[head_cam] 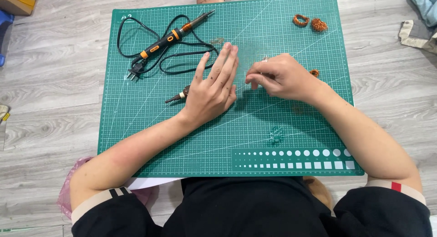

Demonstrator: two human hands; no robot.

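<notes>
My left hand [214, 86] lies flat and open on the green cutting mat [150, 127], fingers stretched forward, covering part of a small dark pointed tool [176, 96]. My right hand [281, 77] hovers just to its right with thumb and forefinger pinched on something thin, perhaps a fine wire, too small to tell. A black and orange soldering iron [173, 36] with its coiled black cord [136, 59] and plug rests at the mat's far left.
Two copper wire coils [301, 20] [319, 25] sit at the mat's far right; another copper bit [314, 73] peeks from behind my right hand. A small clear object [276, 135] lies near the mat's front. Grey wooden floor surrounds the mat; a cardboard box [17, 1] stands at the far left.
</notes>
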